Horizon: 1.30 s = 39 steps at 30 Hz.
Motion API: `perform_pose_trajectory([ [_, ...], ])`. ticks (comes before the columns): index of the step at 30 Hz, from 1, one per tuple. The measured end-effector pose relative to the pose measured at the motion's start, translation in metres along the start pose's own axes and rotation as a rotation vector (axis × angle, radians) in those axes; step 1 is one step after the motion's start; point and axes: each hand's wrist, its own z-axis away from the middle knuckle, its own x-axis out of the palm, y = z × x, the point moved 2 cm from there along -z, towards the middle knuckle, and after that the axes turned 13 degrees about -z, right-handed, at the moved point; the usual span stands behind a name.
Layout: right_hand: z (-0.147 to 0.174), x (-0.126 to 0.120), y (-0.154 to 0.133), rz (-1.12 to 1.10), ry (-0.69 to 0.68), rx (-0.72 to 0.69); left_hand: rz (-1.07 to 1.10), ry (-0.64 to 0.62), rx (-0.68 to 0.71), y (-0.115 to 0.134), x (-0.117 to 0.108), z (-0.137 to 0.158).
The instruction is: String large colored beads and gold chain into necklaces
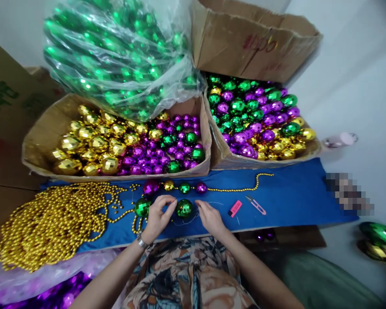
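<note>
A green faceted ball bead sits on the blue cloth between my hands. My left hand is just left of it, thumb and forefinger pinched together; what lies between the tips is too small to make out. To the right of the bead, my right hand pinches a thin white thread, which curls loosely below the bead. Close by my left hand lies another green ball bead. Above the hands is a strand with a purple bead, a gold bead, a green bead and small gold beads.
A heap of gold bead chains covers the cloth's left side. Pink-handled thread snips and a pink-and-black small block lie right. Behind stand a left carton and right carton of beads, plus a bag of green beads.
</note>
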Motion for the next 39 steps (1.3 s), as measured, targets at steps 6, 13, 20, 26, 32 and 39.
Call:
perform_pose_trajectory([
  [6, -0.021, -0.018, -0.039, -0.151, -0.031, -0.184, -0.013, -0.1, 0.048, 0.04, 0.015, 0.005],
  [13, -0.02, -0.023, -0.038, -0.311, 0.005, -0.106, -0.074, -0.101, 0.14, 0.036, 0.021, 0.0],
  [20, -0.015, -0.049, -0.082, -0.792, 0.063, 0.042, -0.518, -0.526, 0.479, -0.022, 0.06, 0.003],
  [26, -0.013, -0.144, -0.102, -1.049, 0.556, -0.093, -0.951, -0.547, 0.639, -0.048, 0.069, 0.002],
  [32, -0.011, -0.24, -0.064, -0.969, 0.954, -0.206, -1.325, -0.546, 0.811, -0.047, 0.05, 0.004],
  [39, -0.007, -0.229, -0.053, -0.934, 0.979, -0.19, -1.4, -0.519, 0.861, -0.04, 0.036, 0.003],
])
